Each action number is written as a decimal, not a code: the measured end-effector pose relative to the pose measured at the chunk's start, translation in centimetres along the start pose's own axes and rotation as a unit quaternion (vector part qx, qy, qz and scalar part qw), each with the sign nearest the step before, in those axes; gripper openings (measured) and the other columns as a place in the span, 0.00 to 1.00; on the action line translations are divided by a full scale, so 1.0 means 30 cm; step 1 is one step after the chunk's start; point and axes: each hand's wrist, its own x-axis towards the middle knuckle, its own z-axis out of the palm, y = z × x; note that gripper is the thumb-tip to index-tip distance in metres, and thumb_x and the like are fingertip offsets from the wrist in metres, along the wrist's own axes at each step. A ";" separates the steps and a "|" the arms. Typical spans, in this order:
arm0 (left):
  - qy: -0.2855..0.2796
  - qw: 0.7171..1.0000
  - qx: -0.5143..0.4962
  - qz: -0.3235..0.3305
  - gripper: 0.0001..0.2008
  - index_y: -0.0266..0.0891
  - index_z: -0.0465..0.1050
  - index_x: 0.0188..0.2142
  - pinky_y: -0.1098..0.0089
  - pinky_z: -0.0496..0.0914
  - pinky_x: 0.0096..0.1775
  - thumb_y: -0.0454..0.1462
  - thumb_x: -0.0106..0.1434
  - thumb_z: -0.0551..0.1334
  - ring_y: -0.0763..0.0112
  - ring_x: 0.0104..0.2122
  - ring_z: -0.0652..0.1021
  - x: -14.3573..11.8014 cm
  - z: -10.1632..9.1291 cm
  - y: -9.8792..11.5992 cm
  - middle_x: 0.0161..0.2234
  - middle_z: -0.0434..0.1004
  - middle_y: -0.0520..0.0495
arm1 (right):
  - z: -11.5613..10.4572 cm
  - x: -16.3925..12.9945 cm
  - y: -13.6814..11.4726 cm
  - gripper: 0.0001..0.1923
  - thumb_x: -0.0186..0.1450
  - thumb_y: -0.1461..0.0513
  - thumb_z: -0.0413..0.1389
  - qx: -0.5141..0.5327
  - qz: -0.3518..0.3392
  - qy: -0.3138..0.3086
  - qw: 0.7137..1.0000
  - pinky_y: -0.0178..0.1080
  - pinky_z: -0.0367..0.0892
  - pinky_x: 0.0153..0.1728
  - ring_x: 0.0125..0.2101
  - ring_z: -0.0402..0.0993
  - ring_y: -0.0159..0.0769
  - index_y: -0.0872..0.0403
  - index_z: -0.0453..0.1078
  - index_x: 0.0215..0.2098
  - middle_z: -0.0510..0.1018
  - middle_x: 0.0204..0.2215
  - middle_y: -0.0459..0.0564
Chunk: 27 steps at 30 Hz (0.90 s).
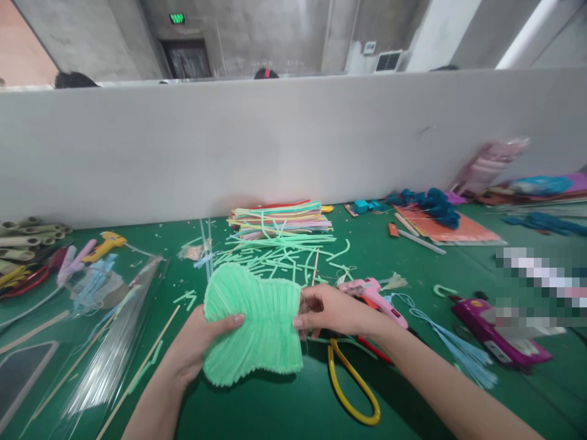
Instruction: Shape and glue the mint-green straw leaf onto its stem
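Observation:
A mint-green fan-shaped piece of pipe cleaners (pixel 263 330), laid side by side and pinched in at the waist, is held up over the table. My left hand (pixel 195 345) grips its left side, thumb flat on the front and fingers hidden behind. At the right edge, my right hand (pixel 332 311) pinches the piece between thumb and fingers. A thin wire or thread (pixel 302 299) shows beside these fingertips; whether they hold it too, I cannot tell. Pliers with yellow handles (pixel 355 391) lie below my right wrist. Behind the piece are cut green pipe-cleaner lengths (pixel 284 260).
A bundle of coloured pipe cleaners (pixel 282 219) lies before the white partition (pixel 293 140). A pink glue gun (pixel 373 296), blue tassel (pixel 458 348) and purple device (pixel 499 330) are on the right. Leftward are clear sticks (pixel 110 342), a wooden stick (pixel 142 366) and a yellow glue gun (pixel 105 245).

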 end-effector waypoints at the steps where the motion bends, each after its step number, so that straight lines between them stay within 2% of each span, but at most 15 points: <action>1: 0.005 1.000 0.000 -0.001 0.25 0.33 0.78 0.45 0.49 0.76 0.44 0.35 0.46 0.76 0.42 0.43 0.82 0.000 0.000 0.000 0.44 0.83 0.34 | -0.002 0.001 0.000 0.18 0.53 0.51 0.67 0.002 0.002 0.001 1.000 0.37 0.73 0.29 0.27 0.78 0.37 0.54 0.72 0.33 0.80 0.25 0.46; 4: 0.005 1.000 -0.003 -0.011 0.26 0.33 0.77 0.46 0.49 0.76 0.45 0.35 0.46 0.76 0.42 0.43 0.82 -0.001 0.010 -0.002 0.45 0.83 0.33 | -0.002 0.004 -0.002 0.20 0.49 0.54 0.70 -0.001 0.016 0.031 0.999 0.35 0.70 0.27 0.26 0.76 0.36 0.54 0.69 0.32 0.78 0.24 0.44; 7: 0.000 1.000 -0.007 -0.018 0.34 0.35 0.73 0.54 0.49 0.76 0.46 0.34 0.46 0.76 0.43 0.43 0.82 -0.004 0.028 -0.006 0.45 0.82 0.34 | 0.004 0.009 -0.006 0.22 0.46 0.56 0.71 -0.031 0.017 0.072 0.997 0.32 0.62 0.22 0.22 0.71 0.32 0.53 0.63 0.25 0.73 0.19 0.40; 9: -0.001 1.000 -0.008 -0.020 0.39 0.37 0.69 0.58 0.49 0.76 0.45 0.33 0.47 0.76 0.44 0.44 0.82 -0.006 0.036 -0.008 0.45 0.83 0.35 | 0.010 0.013 -0.006 0.21 0.47 0.55 0.71 -0.048 0.009 0.074 0.996 0.31 0.57 0.21 0.21 0.67 0.30 0.53 0.63 0.24 0.72 0.19 0.40; 14: -0.010 1.000 -0.005 -0.016 0.43 0.40 0.62 0.63 0.50 0.76 0.45 0.33 0.49 0.76 0.44 0.44 0.82 -0.004 0.033 -0.006 0.46 0.82 0.35 | 0.014 0.020 -0.005 0.17 0.49 0.54 0.70 -0.042 -0.009 0.049 0.998 0.32 0.57 0.23 0.22 0.65 0.30 0.54 0.71 0.29 0.73 0.21 0.41; 16: -0.013 1.000 -0.001 -0.011 0.43 0.39 0.62 0.63 0.50 0.76 0.46 0.33 0.49 0.76 0.43 0.45 0.81 -0.004 0.029 -0.002 0.47 0.82 0.35 | 0.013 0.022 -0.014 0.21 0.48 0.53 0.70 -0.045 -0.001 0.064 0.997 0.33 0.58 0.23 0.22 0.66 0.31 0.54 0.73 0.36 0.75 0.23 0.43; 18: -0.014 1.000 0.002 -0.011 0.44 0.39 0.63 0.63 0.49 0.76 0.46 0.34 0.48 0.76 0.43 0.45 0.81 -0.006 0.031 0.004 0.47 0.82 0.35 | 0.016 0.025 -0.030 0.31 0.48 0.51 0.70 -0.056 0.018 0.092 0.994 0.35 0.61 0.24 0.23 0.69 0.34 0.53 0.72 0.47 0.77 0.25 0.44; 20: -0.009 1.000 0.008 -0.017 0.44 0.39 0.63 0.63 0.49 0.76 0.46 0.34 0.48 0.76 0.44 0.44 0.82 -0.010 0.040 0.008 0.47 0.82 0.35 | 0.024 0.030 -0.050 0.38 0.47 0.52 0.71 -0.098 0.022 0.124 0.987 0.37 0.65 0.28 0.27 0.73 0.37 0.51 0.69 0.54 0.79 0.32 0.46; 22: -0.006 1.000 0.017 -0.022 0.44 0.38 0.63 0.63 0.49 0.76 0.46 0.35 0.48 0.76 0.44 0.44 0.82 -0.013 0.051 0.009 0.47 0.82 0.35 | 0.038 0.038 -0.067 0.40 0.46 0.54 0.72 -0.147 -0.001 0.149 0.978 0.41 0.68 0.39 0.40 0.75 0.43 0.50 0.69 0.55 0.78 0.44 0.50; 24: -0.015 0.999 0.024 -0.015 0.42 0.38 0.64 0.62 0.50 0.76 0.46 0.35 0.49 0.76 0.45 0.44 0.82 -0.015 0.059 0.008 0.48 0.82 0.35 | 0.057 0.046 -0.078 0.42 0.44 0.57 0.73 -0.174 -0.027 0.169 0.970 0.45 0.65 0.50 0.52 0.71 0.48 0.50 0.68 0.56 0.73 0.54 0.53; 27: -0.036 0.999 0.021 -0.008 0.41 0.40 0.63 0.63 0.50 0.76 0.47 0.35 0.52 0.74 0.46 0.45 0.81 -0.014 0.062 0.004 0.49 0.81 0.36 | 0.080 0.057 -0.085 0.44 0.45 0.58 0.73 -0.181 -0.035 0.178 0.967 0.49 0.62 0.56 0.57 0.66 0.49 0.50 0.65 0.58 0.70 0.58 0.54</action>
